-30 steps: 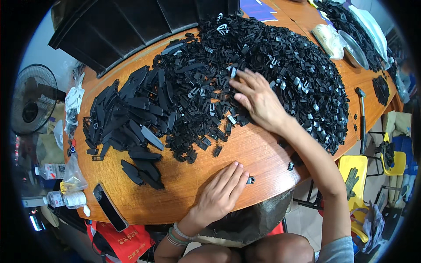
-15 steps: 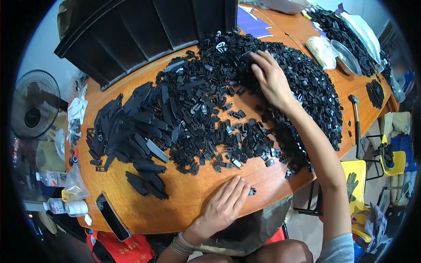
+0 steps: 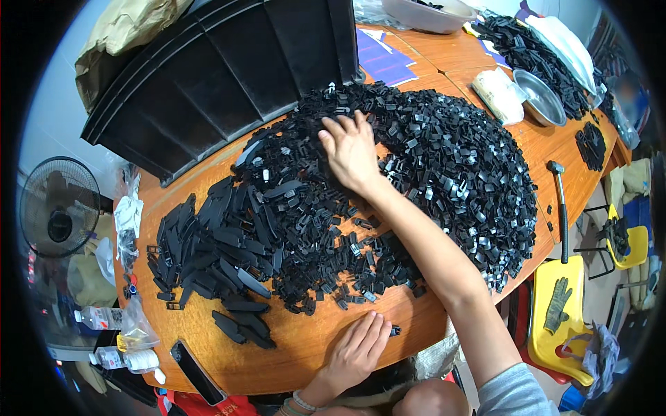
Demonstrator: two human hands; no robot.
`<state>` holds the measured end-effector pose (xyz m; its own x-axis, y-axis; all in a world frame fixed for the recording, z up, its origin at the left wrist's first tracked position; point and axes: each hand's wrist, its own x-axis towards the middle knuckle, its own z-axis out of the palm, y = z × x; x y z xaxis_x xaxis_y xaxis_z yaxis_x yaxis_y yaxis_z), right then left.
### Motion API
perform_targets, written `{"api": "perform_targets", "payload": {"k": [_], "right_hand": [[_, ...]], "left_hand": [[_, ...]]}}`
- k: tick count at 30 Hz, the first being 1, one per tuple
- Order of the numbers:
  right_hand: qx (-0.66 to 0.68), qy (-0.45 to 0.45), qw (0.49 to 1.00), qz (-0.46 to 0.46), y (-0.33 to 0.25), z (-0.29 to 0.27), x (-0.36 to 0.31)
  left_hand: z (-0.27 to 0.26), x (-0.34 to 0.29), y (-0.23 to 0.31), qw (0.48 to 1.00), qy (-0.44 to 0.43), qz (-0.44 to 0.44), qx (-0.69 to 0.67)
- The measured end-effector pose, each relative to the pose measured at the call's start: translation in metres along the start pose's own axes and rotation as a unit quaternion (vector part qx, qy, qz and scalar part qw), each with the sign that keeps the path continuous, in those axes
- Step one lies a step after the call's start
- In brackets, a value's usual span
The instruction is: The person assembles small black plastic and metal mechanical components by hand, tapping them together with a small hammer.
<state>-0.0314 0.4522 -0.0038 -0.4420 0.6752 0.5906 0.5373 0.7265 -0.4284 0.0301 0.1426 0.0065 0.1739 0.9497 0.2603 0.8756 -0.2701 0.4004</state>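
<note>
Sits at a wooden desk (image 3: 298, 353), with a fan (image 3: 59, 208) at far left and clear bottles (image 3: 99, 317) beside the near left edge. Has a dark-screened phone (image 3: 198, 373) lying at that edge, long axis slanting from upper left to lower right. Has a heap of flat, tapered long black pieces (image 3: 232, 236) farther in, mixed in heading: long axes at the heap's left running from lower left to upper right, those of the lowest pieces from upper left to lower right. Has a big black bin (image 3: 229, 97) behind, along the far side.

Stretches the right arm well forward and leftward over the desk. Holds the right hand (image 3: 349, 149) palm down at the far part of the black clips (image 3: 458, 166), fingers spread, lightly bent and seemingly released, pointing away and leftward; cannot tell about the hidden palm side. Has the clips spread from the long pieces rightward into a broad mound, tumbled every way.

Lays the left hand (image 3: 357, 353) flat near the front edge, palm down, fingers straight, close together and released, pointing forward and slightly right. Has a single clip (image 3: 395, 331) just right of these fingers, long axis roughly side to side.

Has, farther right, a metal bowl (image 3: 540, 97), a glove (image 3: 557, 305) on a yellow chair (image 3: 544, 340), and a hammer (image 3: 562, 215), head pointing away, handle toward the near side.
</note>
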Motion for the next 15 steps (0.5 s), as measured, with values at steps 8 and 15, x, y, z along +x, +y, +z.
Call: {"api": "perform_targets", "payload": {"k": [8,15], "right_hand": [[0.189,-0.021,0.982,-0.021,-0.006,-0.033,0.004],[0.062,-0.125,0.987,0.082,0.117,-0.059,0.076]], "left_hand": [[0.0,-0.003,-0.003,1.0,0.002,-0.007,-0.01],[-0.001,-0.002,-0.002,1.0,-0.008,-0.009,-0.002]]}}
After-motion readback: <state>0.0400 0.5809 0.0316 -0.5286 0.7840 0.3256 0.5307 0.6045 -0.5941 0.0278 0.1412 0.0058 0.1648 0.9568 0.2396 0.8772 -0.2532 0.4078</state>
